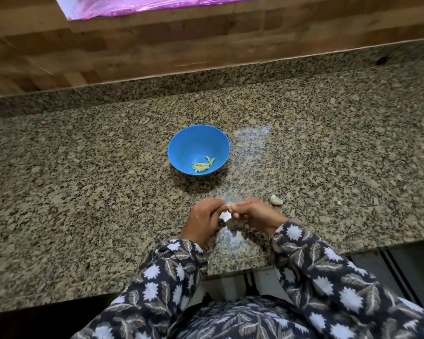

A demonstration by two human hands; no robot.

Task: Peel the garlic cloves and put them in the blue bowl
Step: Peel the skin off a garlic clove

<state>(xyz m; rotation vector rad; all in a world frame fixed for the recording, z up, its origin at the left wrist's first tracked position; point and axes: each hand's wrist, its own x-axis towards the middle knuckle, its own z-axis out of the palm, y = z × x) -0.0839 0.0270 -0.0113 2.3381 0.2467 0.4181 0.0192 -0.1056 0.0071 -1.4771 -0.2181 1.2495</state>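
Both hands pinch one garlic clove [228, 206] between them — left hand [202, 220], right hand [256, 214] — near the blue bowl [181, 145]; skin [225, 216] seemingly hangs below

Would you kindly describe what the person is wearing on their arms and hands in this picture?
Both long sleeves, the left sleeve and the right sleeve, are dark navy fabric printed with white spiky flowers and grey-beige leaves, ending in cuffs at the wrists. The left hand and right hand are bare, with no gloves showing.
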